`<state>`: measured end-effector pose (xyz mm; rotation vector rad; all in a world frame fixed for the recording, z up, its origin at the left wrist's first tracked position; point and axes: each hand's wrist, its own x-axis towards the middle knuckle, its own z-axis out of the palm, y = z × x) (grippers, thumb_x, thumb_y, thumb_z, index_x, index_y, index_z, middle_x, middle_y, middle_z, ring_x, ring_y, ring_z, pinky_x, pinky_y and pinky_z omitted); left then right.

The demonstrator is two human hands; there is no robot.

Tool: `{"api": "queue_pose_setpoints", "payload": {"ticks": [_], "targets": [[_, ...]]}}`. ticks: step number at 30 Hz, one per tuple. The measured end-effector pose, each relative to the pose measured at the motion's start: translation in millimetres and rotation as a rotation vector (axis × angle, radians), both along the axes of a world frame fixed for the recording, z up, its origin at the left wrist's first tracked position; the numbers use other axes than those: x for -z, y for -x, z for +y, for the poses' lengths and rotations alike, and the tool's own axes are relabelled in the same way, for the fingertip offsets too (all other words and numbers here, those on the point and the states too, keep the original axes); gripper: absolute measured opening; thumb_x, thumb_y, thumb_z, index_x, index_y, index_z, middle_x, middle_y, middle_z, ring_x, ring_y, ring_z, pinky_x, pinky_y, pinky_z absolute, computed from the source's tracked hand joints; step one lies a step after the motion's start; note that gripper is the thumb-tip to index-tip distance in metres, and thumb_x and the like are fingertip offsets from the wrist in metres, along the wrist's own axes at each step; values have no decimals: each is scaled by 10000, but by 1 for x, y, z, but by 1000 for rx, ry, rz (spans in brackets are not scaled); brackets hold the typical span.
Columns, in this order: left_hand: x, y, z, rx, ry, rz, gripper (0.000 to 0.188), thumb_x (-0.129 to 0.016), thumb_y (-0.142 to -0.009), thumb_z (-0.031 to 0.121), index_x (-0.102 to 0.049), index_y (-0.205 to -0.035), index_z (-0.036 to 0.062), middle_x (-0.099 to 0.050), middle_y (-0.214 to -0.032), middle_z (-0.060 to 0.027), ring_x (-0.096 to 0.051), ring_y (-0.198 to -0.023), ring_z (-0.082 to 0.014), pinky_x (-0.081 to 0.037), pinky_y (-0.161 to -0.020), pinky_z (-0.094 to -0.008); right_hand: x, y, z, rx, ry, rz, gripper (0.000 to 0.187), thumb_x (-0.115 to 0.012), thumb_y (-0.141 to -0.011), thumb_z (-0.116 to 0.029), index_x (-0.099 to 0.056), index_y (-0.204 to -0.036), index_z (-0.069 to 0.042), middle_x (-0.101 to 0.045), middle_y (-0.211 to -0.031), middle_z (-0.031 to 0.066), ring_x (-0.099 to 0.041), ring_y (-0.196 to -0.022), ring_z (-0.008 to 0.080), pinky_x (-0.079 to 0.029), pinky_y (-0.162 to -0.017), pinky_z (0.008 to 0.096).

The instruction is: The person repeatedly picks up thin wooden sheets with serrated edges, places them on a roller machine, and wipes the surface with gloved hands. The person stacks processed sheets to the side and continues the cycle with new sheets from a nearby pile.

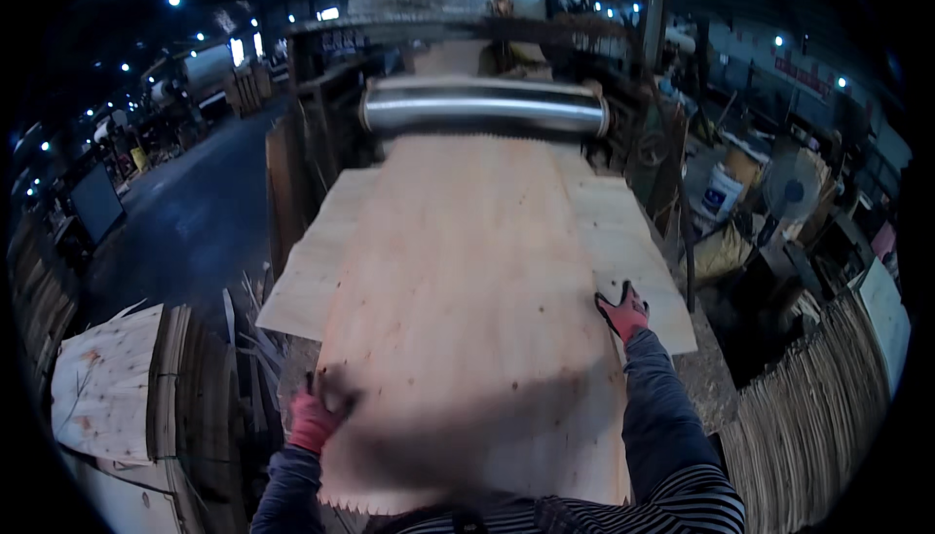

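Note:
A long pale wood veneer sheet (467,271) lies lengthwise before me, its far end close to a shiny metal roller (487,105) and its near edge ragged. Under it a second veneer sheet (628,232) lies crosswise, showing on both sides. My left hand (317,419), in a red glove with dark fingers, is at the near left edge of the top sheet, fingers apart and slightly blurred. My right hand (625,314), gloved alike, rests by the top sheet's right edge with thumb and fingers spread. Neither hand visibly grips the wood.
Veneer stacks stand at my left (112,383) and right (818,417). The roller sits in a dark machine frame (467,29). Beyond it on the right are a white bucket (719,193) and a round fan (791,186). A dark floor aisle (209,212) runs along the left.

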<state>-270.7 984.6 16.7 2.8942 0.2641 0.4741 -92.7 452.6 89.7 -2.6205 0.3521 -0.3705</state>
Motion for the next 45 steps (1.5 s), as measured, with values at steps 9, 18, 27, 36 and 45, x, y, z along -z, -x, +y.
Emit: {"api": "queue_pose_setpoints", "payload": {"ticks": [9,18,27,36,45], "targets": [[69,20,-28,55,48,320,929,-651,-620,445,-178,-1343,103,-157,-1363,-215,-139,-1255,-384,-113,-1007,-510,65,157,71,-329,217,-95,778,-632,-675,-358,-283,-1282,-16,-328,-1288,195,-296,-1207,311,-162,-1026,436],[71,16,-52,20,16,137,813,-652,-649,351,-269,-1303,56,-223,-1333,-208,-206,-1217,-395,-173,-999,-490,90,357,9,-14,66,-65,717,-637,-660,-174,-298,-1266,7,-338,-1267,221,-315,-1155,393,-226,-994,443],[-12,18,-381,919,284,-167,616,-611,-735,227,-340,-1251,27,-351,-1266,-182,-324,-1165,-349,-272,-971,-419,89,437,-158,102,-11,-235,607,-574,-683,-61,-350,-1245,-8,-398,-1239,184,-348,-1150,369,-278,-970,409],[29,-41,-662,927,197,305,682,-542,-767,403,-290,-1288,43,-269,-1321,-216,-252,-1214,-381,-223,-1007,-423,-70,391,-337,-652,40,-414,432,-578,-628,-136,-553,-1045,-26,-495,-1127,152,-523,-926,313,-423,-778,412],[78,-254,-813,195,-82,11,778,-566,-680,538,-338,-1272,88,-332,-1308,-129,-271,-1219,-298,-166,-1009,-455,-118,206,-450,-1470,-205,-342,396,-535,-703,-161,-527,-1078,-34,-513,-1079,135,-531,-890,270,-437,-749,365]]}}
